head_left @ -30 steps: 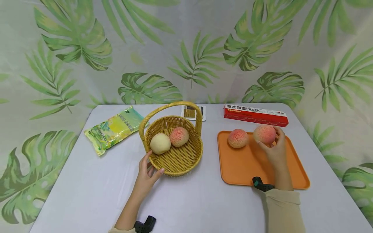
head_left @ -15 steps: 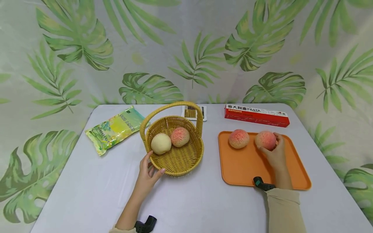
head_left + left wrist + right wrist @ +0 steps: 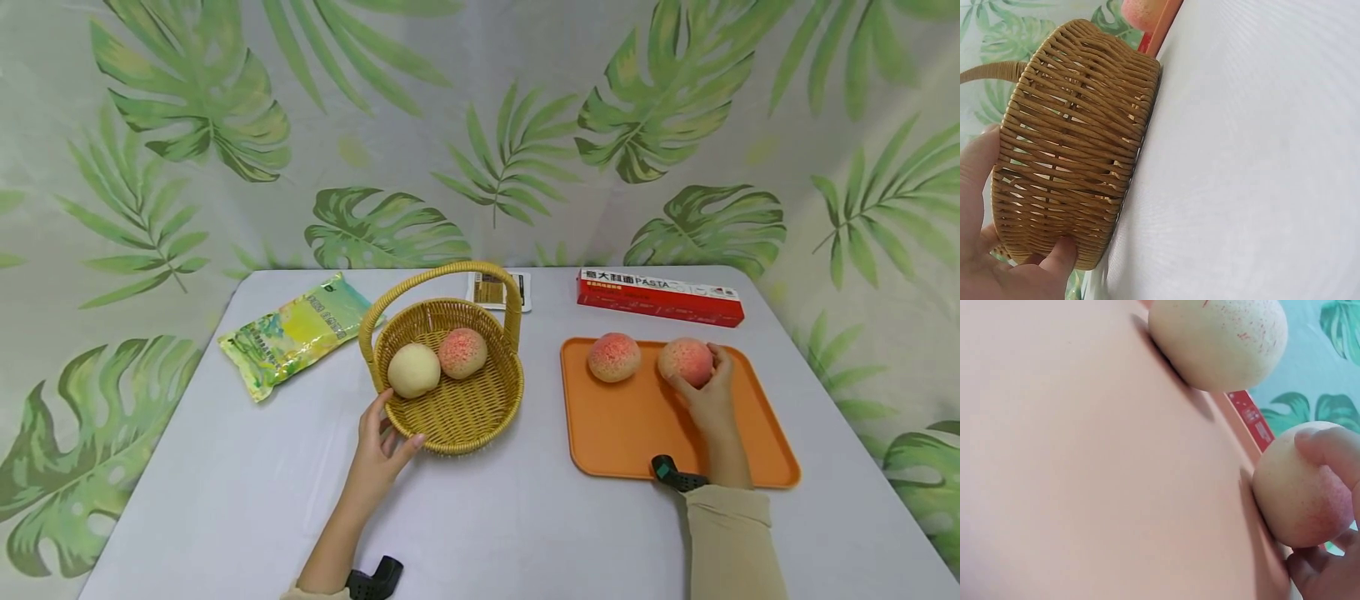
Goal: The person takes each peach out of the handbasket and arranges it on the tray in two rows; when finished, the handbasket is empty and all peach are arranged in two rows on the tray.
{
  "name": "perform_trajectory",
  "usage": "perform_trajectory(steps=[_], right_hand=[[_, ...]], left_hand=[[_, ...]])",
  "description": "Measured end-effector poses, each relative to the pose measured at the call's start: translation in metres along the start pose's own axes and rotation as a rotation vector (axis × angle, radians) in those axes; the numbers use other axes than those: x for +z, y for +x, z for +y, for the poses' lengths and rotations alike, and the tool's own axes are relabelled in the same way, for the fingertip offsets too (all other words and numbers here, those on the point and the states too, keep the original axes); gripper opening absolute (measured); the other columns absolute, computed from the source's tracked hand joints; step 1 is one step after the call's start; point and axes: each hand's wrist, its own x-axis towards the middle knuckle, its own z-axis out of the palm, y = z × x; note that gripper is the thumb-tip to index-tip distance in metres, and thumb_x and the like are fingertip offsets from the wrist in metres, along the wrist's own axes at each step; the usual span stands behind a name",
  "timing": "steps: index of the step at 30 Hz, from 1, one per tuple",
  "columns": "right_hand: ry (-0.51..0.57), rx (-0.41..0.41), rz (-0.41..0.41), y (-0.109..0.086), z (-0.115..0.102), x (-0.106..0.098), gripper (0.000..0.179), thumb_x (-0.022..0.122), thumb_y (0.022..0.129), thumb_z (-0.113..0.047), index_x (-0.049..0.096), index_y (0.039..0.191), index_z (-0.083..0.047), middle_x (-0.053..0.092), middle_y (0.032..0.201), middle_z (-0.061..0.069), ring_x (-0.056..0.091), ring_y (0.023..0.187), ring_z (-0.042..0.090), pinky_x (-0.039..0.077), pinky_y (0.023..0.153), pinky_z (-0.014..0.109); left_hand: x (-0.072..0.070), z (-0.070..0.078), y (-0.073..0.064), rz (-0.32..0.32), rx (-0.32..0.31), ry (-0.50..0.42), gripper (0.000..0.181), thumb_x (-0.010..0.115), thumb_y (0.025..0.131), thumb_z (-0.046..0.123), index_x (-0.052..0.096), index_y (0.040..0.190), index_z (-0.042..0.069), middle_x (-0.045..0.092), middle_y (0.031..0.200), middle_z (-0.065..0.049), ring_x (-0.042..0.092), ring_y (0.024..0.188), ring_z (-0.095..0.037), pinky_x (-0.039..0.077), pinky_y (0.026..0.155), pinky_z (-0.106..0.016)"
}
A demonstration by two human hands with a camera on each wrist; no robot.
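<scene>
In the head view my left hand holds the near left side of a yellow wicker basket, its thumb and index finger at the rim. Up close in the left wrist view, a fingertip presses the woven wall. Inside the basket lie a pale peach and a pink-speckled peach. Over on the orange tray, my right hand grips a pink-and-cream peach between thumb and fingers; it sits on the tray's far part. Another speckled peach rests to its left.
Behind the tray lies a red-and-white pasta box. A small packet is partly hidden behind the basket handle. To the basket's left lies a green-yellow bag. A leaf-patterned cloth hangs behind the white table.
My right hand has lowered the peach onto the tray, a little nearer to me, and still grips it. The left hand and basket have stayed in place.
</scene>
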Motion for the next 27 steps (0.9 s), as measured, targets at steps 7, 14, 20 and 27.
perform_trajectory(steps=[7,14,20,27], right_hand=[[0.022,-0.012,0.004,-0.001,0.0,-0.001,0.082,0.059,0.087,-0.022,-0.002,0.142,-0.019,0.004,0.146,0.014,0.01,0.132,0.033,0.016,0.106,0.047],[0.034,-0.025,0.091,-0.006,-0.011,-0.002,0.082,0.062,0.086,-0.022,0.003,0.144,-0.022,0.006,0.148,0.005,0.004,0.134,0.025,0.014,0.107,0.043],[0.095,-0.179,0.142,-0.024,-0.046,-0.001,0.08,0.066,0.081,-0.018,0.015,0.142,-0.024,0.012,0.147,-0.002,0.005,0.134,0.016,0.013,0.107,0.044],[0.293,-0.547,0.072,-0.064,-0.121,0.019,0.076,0.064,0.075,0.009,0.023,0.138,-0.001,0.021,0.142,0.011,0.014,0.132,0.022,0.009,0.109,0.035]], left_hand=[[0.003,0.018,-0.004,-0.003,-0.017,0.011,0.079,0.065,0.083,0.009,0.012,0.142,0.005,0.005,0.142,-0.02,0.021,0.125,-0.039,0.022,0.105,-0.042],[0.003,0.016,-0.004,-0.001,-0.014,0.006,0.079,0.065,0.083,0.009,0.013,0.142,0.006,0.005,0.141,-0.02,0.021,0.124,-0.039,0.022,0.105,-0.043],[0.002,0.017,-0.004,-0.006,-0.013,0.008,0.079,0.065,0.083,0.011,0.013,0.142,0.006,0.005,0.141,-0.019,0.022,0.124,-0.04,0.022,0.105,-0.043],[0.001,0.014,-0.003,-0.008,-0.011,0.012,0.079,0.066,0.083,0.011,0.013,0.142,0.007,0.004,0.142,-0.019,0.02,0.125,-0.04,0.021,0.104,-0.044]])
